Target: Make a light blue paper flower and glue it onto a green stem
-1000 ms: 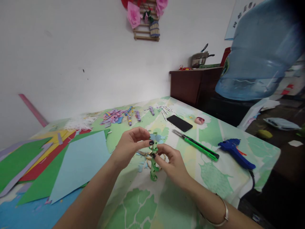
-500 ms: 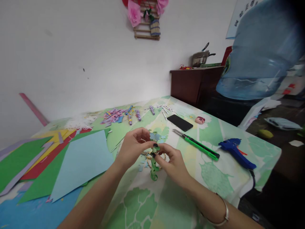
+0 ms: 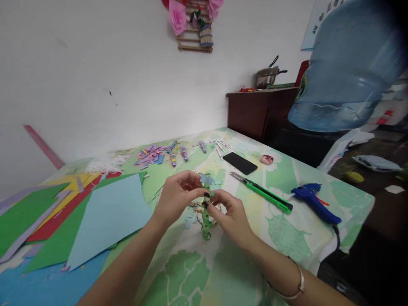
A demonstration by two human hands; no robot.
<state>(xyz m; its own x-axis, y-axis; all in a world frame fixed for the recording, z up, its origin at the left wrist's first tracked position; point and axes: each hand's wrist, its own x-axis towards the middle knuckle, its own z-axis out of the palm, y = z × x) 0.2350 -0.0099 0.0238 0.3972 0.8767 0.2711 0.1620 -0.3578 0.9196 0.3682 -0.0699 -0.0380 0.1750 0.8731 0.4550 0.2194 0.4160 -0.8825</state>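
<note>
Between my two hands stands a green rolled-paper stem (image 3: 206, 225), dark-spotted and wrapped with a curling strip that loops at its lower end. A light blue paper flower (image 3: 207, 180) shows at its top. My left hand (image 3: 175, 197) pinches the upper part of the stem, thumb in front. Just below, from the other side, my right hand (image 3: 234, 216) grips it with thumb and fingers. Gold-handled scissors (image 3: 218, 209) lie behind the stem, partly hidden by it and my fingers. Small blue paper scraps (image 3: 188, 222) are scattered beside them.
Coloured paper sheets (image 3: 111, 212) cover the left side. A utility knife (image 3: 267, 195), a black phone (image 3: 240, 163) and a blue glue gun (image 3: 315, 203) lie to the right. Farther back are paper scraps (image 3: 149, 156), small decorated rolls (image 3: 184, 153) and white sticks (image 3: 219, 151).
Both hands keep their hold on the green stem, with barely any finger movement. The whole view has shifted very slightly.
</note>
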